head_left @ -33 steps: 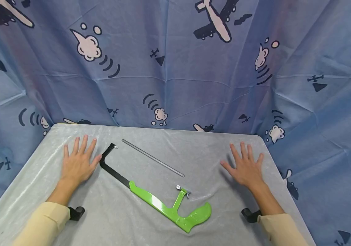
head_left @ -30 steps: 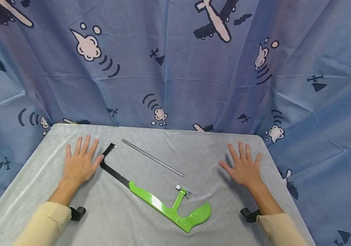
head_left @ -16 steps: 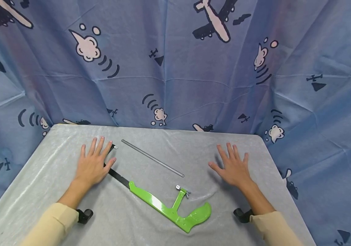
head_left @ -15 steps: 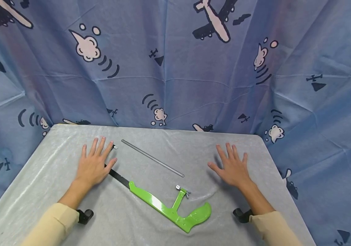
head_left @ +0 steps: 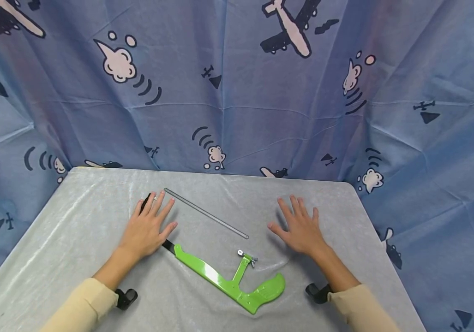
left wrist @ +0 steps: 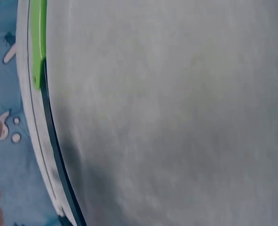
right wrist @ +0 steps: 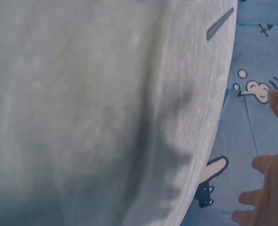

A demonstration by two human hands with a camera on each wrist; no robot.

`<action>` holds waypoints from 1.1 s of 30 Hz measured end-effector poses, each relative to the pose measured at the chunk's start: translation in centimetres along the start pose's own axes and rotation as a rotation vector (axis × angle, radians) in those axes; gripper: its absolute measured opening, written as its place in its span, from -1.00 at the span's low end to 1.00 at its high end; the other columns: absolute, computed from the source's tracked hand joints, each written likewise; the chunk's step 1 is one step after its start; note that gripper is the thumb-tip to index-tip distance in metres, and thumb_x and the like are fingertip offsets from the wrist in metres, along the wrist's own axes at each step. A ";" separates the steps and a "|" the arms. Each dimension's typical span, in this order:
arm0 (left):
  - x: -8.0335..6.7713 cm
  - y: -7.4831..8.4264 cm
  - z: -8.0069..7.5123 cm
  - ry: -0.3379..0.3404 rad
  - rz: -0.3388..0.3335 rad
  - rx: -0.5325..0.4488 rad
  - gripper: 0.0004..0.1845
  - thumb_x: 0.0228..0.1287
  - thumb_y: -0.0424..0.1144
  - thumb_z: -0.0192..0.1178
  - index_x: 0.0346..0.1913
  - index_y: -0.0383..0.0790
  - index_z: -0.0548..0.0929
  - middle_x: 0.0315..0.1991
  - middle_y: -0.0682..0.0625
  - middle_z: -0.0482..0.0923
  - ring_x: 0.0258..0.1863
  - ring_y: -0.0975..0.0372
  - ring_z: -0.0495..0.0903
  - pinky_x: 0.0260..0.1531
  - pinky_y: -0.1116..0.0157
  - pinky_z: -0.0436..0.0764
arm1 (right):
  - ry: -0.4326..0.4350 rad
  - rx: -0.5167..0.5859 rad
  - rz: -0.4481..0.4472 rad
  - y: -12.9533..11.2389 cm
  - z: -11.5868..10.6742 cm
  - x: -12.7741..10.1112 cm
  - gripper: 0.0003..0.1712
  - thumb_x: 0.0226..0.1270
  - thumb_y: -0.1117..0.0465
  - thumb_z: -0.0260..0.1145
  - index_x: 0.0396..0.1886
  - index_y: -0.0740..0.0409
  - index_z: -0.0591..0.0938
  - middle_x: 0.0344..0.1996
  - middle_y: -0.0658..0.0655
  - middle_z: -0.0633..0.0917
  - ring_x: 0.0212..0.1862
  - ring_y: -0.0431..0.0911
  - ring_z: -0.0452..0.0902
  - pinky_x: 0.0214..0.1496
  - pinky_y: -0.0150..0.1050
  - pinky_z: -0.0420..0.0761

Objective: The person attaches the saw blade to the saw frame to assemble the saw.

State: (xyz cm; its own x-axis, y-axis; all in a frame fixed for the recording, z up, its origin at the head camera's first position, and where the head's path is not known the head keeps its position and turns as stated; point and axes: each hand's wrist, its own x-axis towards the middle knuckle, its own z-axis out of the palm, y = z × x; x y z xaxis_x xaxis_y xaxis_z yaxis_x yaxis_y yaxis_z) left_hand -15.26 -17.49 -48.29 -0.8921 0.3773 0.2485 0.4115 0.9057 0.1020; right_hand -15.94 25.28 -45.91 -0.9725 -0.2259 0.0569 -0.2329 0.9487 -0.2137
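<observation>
As 2 hnds (head_left: 142, 233) (head_left: 302, 233) hover, 1 hacksaw (head_left: 211, 272).

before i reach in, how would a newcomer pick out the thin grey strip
Below the blue airplane-print curtain is a pale cloth-covered table. On it, just beyond the green and black saw frame, a thin grey strip slants from upper left to lower right in the head view. It is straight and slim, while the frame is bent and has a handle.

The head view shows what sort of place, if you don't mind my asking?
Probably an improvised indoor work or filming spot: a pale grey cloth-covered table, a blue airplane-print fabric curtain behind it, and a long green-and-black hacksaw frame lying there.
</observation>
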 end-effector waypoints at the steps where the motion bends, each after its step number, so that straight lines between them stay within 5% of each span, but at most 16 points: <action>1: 0.0 0.3 0.0 0.003 0.011 -0.003 -0.29 0.43 0.14 0.04 0.51 -0.13 0.26 0.54 -0.23 0.05 0.52 -0.13 -0.01 0.41 -0.18 -0.01 | 0.003 0.000 -0.006 -0.2 0.1 0.0 -0.02 0.32 -0.39 0.12 0.56 0.04 0.19 0.51 0.36 0.12 0.52 0.32 -0.11 0.32 0.53 -0.21; 13: 0.2 3.4 0.6 0.023 0.100 -0.062 -0.33 0.40 0.10 0.10 0.47 -0.13 0.34 0.50 -0.22 0.16 0.48 -0.14 0.11 0.40 -0.18 0.04 | 0.013 0.029 -0.087 -2.4 0.2 0.2 -0.05 0.30 -0.36 0.17 0.53 0.07 0.26 0.48 0.37 0.20 0.50 0.31 -0.01 0.31 0.53 -0.10; 33: 0.1 7.7 0.5 -0.047 0.127 -0.262 -0.30 0.43 0.13 0.06 0.47 -0.19 0.32 0.46 -0.28 0.22 0.44 -0.14 0.20 0.37 -0.19 0.12 | -0.007 0.169 -0.216 -4.5 1.3 0.4 -0.04 0.21 -0.26 0.36 0.46 0.17 0.34 0.33 0.33 0.42 0.35 0.24 0.32 0.25 0.33 0.30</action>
State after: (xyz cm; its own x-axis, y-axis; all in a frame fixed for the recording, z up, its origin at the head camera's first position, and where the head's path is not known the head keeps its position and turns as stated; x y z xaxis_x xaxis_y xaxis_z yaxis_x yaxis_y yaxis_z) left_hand -12.27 -10.34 -47.97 -0.8356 0.4986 0.2308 0.5491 0.7723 0.3196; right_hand -15.31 20.62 -46.20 -0.9001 -0.4210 0.1121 -0.4319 0.8283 -0.3569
